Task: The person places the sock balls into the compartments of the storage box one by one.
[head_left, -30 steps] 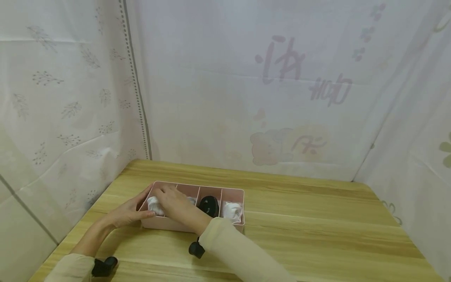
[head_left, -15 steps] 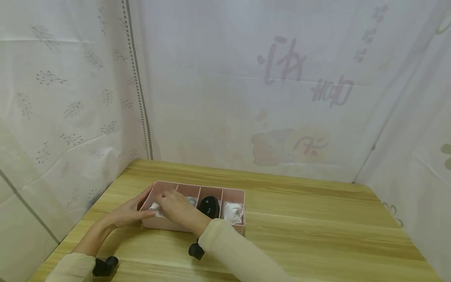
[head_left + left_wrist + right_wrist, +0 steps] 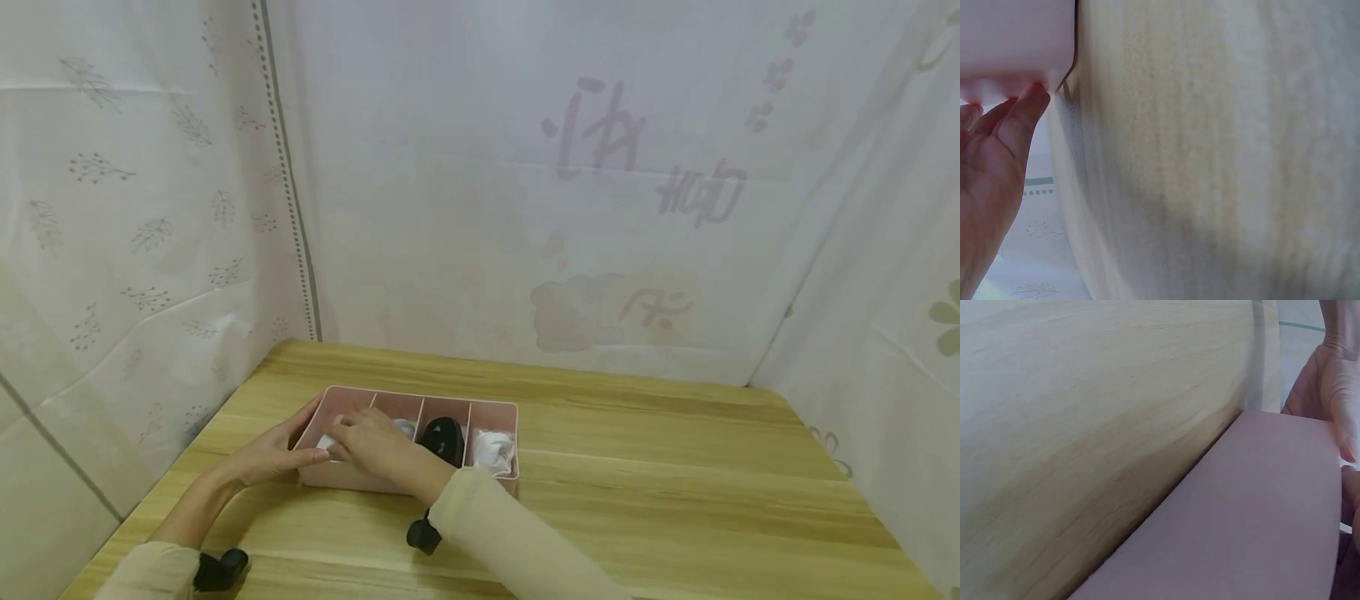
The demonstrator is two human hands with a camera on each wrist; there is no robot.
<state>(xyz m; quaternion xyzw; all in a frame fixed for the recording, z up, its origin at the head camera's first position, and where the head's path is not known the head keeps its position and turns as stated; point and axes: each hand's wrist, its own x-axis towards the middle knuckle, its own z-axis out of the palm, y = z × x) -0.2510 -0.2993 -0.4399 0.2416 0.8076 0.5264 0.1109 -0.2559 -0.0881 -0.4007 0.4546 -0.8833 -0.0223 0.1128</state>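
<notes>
A pink box [image 3: 341, 476] with a row of compartments stands on the table. My left hand [image 3: 266, 454] holds its left end, the thumb over the front rim and the fingers against the end wall [image 3: 1010, 37]. My right hand [image 3: 378, 446] reaches into the leftmost compartment, fingers bent, at a white crumpled cloth-like bundle [image 3: 326, 442]. Its fingertips are partly hidden, so a pinch or a press cannot be told apart. Beside it, a pale grey-blue item [image 3: 406, 427] shows partly behind this hand. A black rounded item [image 3: 442, 438] and another white bundle [image 3: 493, 452] fill the compartments further right.
The wooden table [image 3: 660, 483] extends right of the box and in front of it. Printed white curtains [image 3: 450, 208] hang behind and along both sides. A black wrist camera [image 3: 221, 571] sits on the left wrist, another camera [image 3: 423, 536] on the right.
The white bundle in the leftmost compartment shows less and sits lower than a second ago. My right hand's fingers have shifted slightly over it. The left hand keeps its place on the box.
</notes>
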